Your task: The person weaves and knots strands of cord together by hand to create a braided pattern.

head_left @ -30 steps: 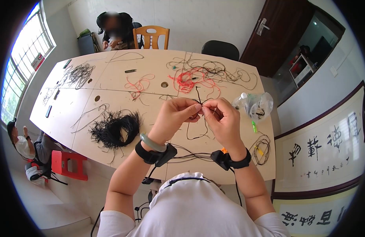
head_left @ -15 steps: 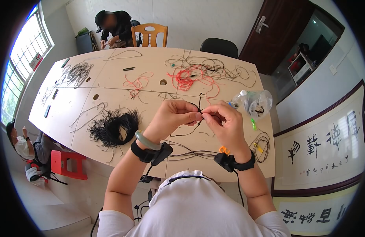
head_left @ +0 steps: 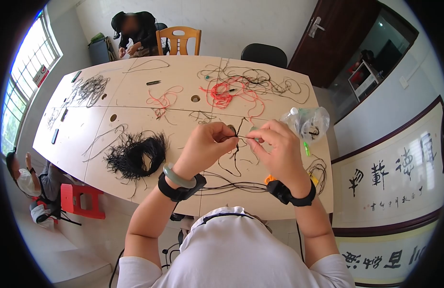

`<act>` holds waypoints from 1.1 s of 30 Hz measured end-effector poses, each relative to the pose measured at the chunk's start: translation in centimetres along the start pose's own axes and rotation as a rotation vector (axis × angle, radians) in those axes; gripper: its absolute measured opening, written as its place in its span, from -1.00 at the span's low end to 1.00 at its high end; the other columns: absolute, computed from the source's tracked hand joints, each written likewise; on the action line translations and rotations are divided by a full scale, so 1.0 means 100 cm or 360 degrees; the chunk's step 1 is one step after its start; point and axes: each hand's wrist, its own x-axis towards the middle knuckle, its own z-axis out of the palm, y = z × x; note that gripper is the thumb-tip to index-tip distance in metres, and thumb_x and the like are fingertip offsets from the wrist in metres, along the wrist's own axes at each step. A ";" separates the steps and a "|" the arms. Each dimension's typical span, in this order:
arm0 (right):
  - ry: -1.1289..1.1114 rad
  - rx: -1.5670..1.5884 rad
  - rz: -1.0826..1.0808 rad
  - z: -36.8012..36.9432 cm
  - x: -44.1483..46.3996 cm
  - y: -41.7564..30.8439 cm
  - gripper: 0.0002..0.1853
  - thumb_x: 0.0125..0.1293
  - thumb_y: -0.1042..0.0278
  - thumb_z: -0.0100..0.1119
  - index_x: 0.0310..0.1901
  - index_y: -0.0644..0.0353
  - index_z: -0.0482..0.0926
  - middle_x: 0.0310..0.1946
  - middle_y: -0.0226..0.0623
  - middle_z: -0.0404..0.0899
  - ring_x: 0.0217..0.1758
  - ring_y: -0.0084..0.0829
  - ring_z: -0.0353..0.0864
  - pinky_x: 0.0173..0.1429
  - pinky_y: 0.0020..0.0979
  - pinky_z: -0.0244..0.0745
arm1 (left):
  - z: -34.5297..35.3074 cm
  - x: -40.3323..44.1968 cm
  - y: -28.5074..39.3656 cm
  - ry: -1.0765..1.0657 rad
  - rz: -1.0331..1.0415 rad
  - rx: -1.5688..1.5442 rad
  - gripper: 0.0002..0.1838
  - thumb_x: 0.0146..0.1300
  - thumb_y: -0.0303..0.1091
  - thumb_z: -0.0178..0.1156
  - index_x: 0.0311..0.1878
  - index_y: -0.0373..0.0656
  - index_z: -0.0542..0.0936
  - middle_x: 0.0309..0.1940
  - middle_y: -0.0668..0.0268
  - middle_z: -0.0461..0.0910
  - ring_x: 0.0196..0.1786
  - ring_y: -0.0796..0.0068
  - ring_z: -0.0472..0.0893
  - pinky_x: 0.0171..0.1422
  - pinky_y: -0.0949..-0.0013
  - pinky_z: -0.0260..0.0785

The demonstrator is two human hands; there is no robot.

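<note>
Above the middle of the table, my left hand (head_left: 208,144) pinches a thin black cord (head_left: 239,126) between thumb and forefinger. The cord has a knotted stretch standing up above the fingertips and strands hanging below them. A short way to the right, my right hand (head_left: 276,143) pinches a strand of the same cord, and a bit of it runs taut between the two hands. The exact knot is too small to make out. Left of my forearm lies a thick bundle of cut black cords (head_left: 137,156) on the table.
Red cord (head_left: 222,95) lies tangled with dark cord at the back. A clear plastic bag (head_left: 312,124), a green marker (head_left: 306,149) and orange-handled scissors (head_left: 270,179) are at the right. Two other people sit at the far side and left, near a red stool (head_left: 82,200).
My hands were close together at the fingertips; now the right hand has moved right, opening a gap with a strand stretched across it.
</note>
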 end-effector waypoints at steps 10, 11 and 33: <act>0.0088 0.0333 0.0263 0.024 -0.010 0.009 -0.89 0.07 0.53 0.30 -0.31 0.21 0.66 -0.47 -0.36 0.54 -0.46 -0.43 0.52 -0.44 -0.47 0.36 | -0.004 0.004 -0.005 -0.0077 -0.0158 -0.0430 -0.87 0.27 -0.35 0.21 -0.28 -0.22 0.59 -0.38 0.48 0.56 -0.37 0.78 0.40 -0.25 0.64 0.25; 0.0075 0.0411 0.0284 0.024 -0.011 0.009 -0.89 0.09 0.53 0.29 -0.30 0.23 0.66 -0.47 -0.37 0.55 -0.49 -0.47 0.50 -0.46 -0.50 0.34 | -0.003 0.004 -0.008 -0.0144 -0.0143 -0.0582 -0.88 0.28 -0.36 0.21 -0.27 -0.21 0.59 -0.32 0.48 0.57 -0.32 0.77 0.42 -0.19 0.63 0.28; 0.0030 0.0793 0.0200 0.024 -0.024 0.017 -0.86 0.22 0.54 0.14 -0.18 0.24 0.48 -0.43 -0.34 0.53 -0.52 -0.52 0.44 -0.35 -0.59 0.34 | 0.010 -0.002 -0.016 -0.0095 0.0148 -0.0416 -0.86 0.21 -0.40 0.29 -0.25 -0.28 0.62 -0.39 0.45 0.59 -0.30 0.75 0.49 -0.17 0.62 0.35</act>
